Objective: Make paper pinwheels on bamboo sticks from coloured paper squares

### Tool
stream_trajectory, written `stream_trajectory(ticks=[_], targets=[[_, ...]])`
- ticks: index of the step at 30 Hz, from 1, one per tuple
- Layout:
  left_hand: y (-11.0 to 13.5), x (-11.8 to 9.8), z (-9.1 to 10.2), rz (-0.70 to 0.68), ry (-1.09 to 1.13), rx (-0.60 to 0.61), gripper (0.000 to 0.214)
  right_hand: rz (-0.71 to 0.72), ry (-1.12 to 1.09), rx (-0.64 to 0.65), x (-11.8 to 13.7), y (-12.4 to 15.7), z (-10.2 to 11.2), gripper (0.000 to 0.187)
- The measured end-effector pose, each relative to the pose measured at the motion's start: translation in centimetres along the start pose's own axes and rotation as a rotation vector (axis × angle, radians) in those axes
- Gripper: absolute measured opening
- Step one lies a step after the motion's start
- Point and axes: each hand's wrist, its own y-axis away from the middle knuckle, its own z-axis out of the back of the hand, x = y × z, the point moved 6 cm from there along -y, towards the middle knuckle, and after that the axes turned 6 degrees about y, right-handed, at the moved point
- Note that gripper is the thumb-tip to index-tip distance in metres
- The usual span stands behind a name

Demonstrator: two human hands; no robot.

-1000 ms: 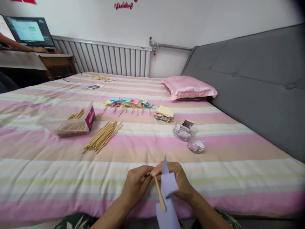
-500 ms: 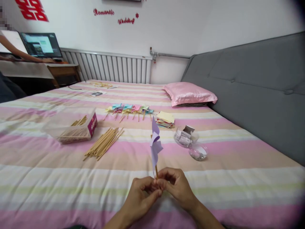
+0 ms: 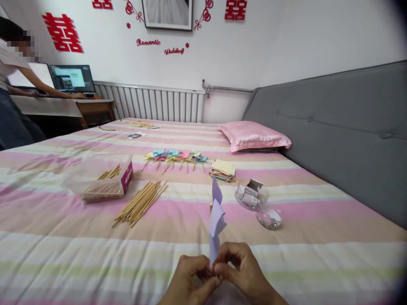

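A purple paper pinwheel (image 3: pixel 216 222) on a thin wooden stick stands upright above my hands at the front of the bed. My left hand (image 3: pixel 193 279) is closed, thumb and fingers pinched together low on the pinwheel. Right beside it, my right hand (image 3: pixel 243 269) is closed too, its fingertips pinching the pinwheel's lower end. The two hands' fingertips meet, and most of the stick is hidden behind paper and fingers. Beyond them lies a row of finished-looking paper pinwheels (image 3: pixel 173 156) in several colours. A stack of coloured paper squares (image 3: pixel 222 169) is to their right.
Loose wooden sticks (image 3: pixel 140 203) lie left of centre, beside a clear plastic box (image 3: pixel 98 182) holding more sticks. Two clear round dishes stand right: one (image 3: pixel 251 195) with small boxes, one (image 3: pixel 269 217) with small metal pieces. A pink pillow (image 3: pixel 256 135) lies farther back. A person (image 3: pixel 19 84) leans over a desk.
The camera view has tilted up, so more wall shows and everything sits lower. Both hands and the pinwheel have shifted slightly right and down in view; both hands stay on it.
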Motion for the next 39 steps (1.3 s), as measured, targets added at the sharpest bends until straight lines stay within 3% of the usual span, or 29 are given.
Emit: stream_trajectory(ticks=[8, 21, 34, 39], targets=[[0.0, 0.9, -0.6, 0.041, 0.081, 0.052, 0.025, -0.003, -0.004, 0.027, 0.0, 0.0, -0.1, 0.022], [-0.2, 0.1, -0.3, -0.013, 0.057, 0.038, 0.022, 0.039, 0.008, 0.101, 0.5, 0.0, -0.1, 0.016], [-0.6, 1.3, -0.6, 0.137, 0.18, 0.082, 0.021, -0.017, 0.056, -0.062, -0.7, -0.3, 0.8, 0.017], [-0.8, 2.3, -1.0, 0.233, 0.356, 0.1, 0.023, 0.084, 0.041, -0.28, 0.0, -0.2, 2.6, 0.06]])
